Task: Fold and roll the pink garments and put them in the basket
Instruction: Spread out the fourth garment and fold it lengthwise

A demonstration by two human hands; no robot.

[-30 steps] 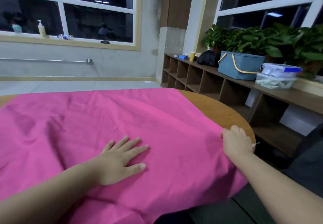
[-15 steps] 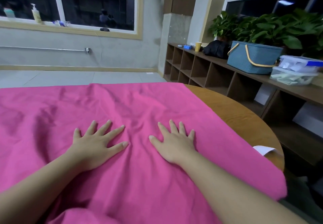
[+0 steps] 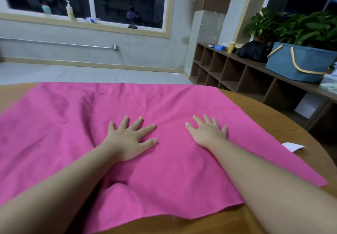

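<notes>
Both palms lie flat, fingers spread, on the pink garment (image 3: 164,124) covering the desk (image 3: 273,124): left hand (image 3: 127,140), right hand (image 3: 207,133), gripping nothing. Better to sweep outward evenly, clearing the wrinkles before folding; the blue basket (image 3: 299,64) waits on the shelf.

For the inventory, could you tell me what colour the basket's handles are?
Yellow, on the blue basket, head view.

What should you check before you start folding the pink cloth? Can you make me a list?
1. Cloth spread flat on the table: ok, mostly, small wrinkles on its left part.
2. Left hand flat on cloth: ok.
3. Right hand flat on cloth: ok.
4. Edge gripped for folding: not ok, neither hand holds one.
5. Basket within reach: cannot tell, it sits on the shelf.
6. White paper clear of the cloth: cannot tell.
</notes>
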